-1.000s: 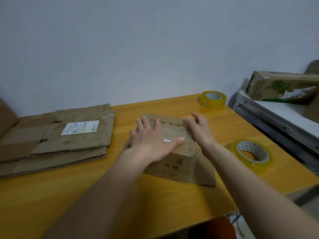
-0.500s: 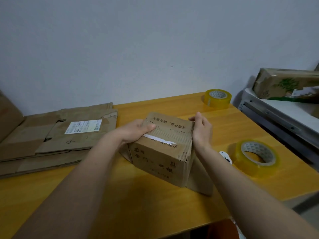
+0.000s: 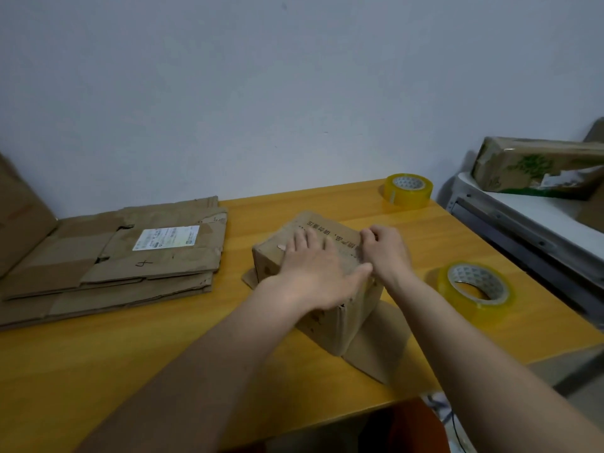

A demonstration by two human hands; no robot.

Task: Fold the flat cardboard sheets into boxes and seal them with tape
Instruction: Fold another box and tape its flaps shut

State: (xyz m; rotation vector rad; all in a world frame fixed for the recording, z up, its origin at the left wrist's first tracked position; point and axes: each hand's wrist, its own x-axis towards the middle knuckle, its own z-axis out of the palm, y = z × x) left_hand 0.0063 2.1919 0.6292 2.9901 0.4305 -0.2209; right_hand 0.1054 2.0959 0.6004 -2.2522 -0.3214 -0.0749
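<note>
A small brown cardboard box (image 3: pixel 343 322) with printed characters stands in the middle of the yellow table (image 3: pixel 163 371), its bottom flaps spread flat beneath it. My left hand (image 3: pixel 315 273) lies flat, palm down, on the box's top flaps. My right hand (image 3: pixel 387 253) rests against the top's right edge, fingers curled over it. A stack of flat cardboard sheets (image 3: pixel 108 266) lies at the left, the top one with a white label. One roll of yellow tape (image 3: pixel 474 289) lies right of the box; another tape roll (image 3: pixel 408 190) stands at the back.
A white-grey shelf or machine (image 3: pixel 529 223) adjoins the table's right side, with a taped brown package (image 3: pixel 539 166) on it. A cardboard piece (image 3: pixel 19 207) leans at the far left against the wall. The table's front edge is close to me.
My left hand moved from the box's left side onto its top, pressing the flaps down. The box has turned slightly. My right hand stays at the right edge.
</note>
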